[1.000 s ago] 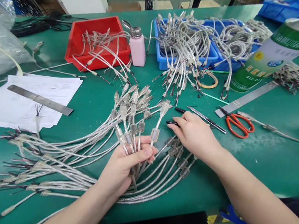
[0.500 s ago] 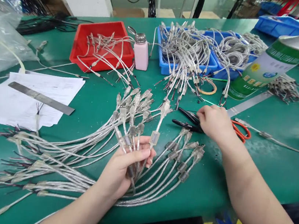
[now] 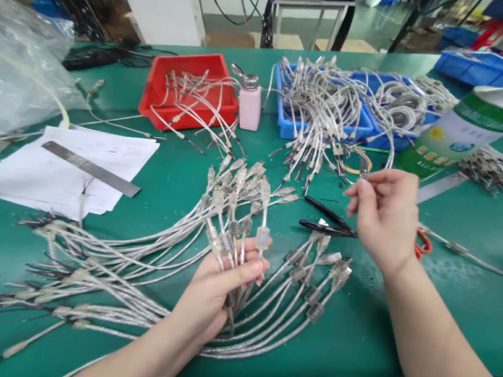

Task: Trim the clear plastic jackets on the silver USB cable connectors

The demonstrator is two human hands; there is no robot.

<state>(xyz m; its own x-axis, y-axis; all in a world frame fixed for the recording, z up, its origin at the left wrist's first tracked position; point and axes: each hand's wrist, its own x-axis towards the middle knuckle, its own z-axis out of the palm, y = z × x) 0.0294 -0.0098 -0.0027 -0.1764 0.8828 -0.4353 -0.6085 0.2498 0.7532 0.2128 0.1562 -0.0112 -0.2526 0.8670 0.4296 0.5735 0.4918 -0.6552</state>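
My left hand (image 3: 221, 287) is closed around a bundle of clear-sheathed USB cables (image 3: 262, 238). Their plugs and grey ferrite lumps stick up above the fingers. To the right, my right hand (image 3: 386, 213) is raised over the table in a pinch. A small greyish piece (image 3: 364, 170) shows at its fingertips, too small to name. Below that hand lie black-handled pliers (image 3: 326, 218), their far end hidden by it. More cables (image 3: 143, 260) fan out on the table beneath and left of my left hand, bare wire ends leftward.
A red bin (image 3: 151, 99) and a blue bin (image 3: 288, 130) with cables stand at the back, a pink pump bottle (image 3: 249, 110) between them. A green-white can (image 3: 465, 131) stands right. A steel ruler (image 3: 90, 169) rests on papers (image 3: 24, 172); an orange loop (image 3: 422, 244) lies right.
My right hand has lifted off the pliers area and turned up, a small grey piece now at its fingertips. My left hand keeps its cables. The whole view has shifted slightly.
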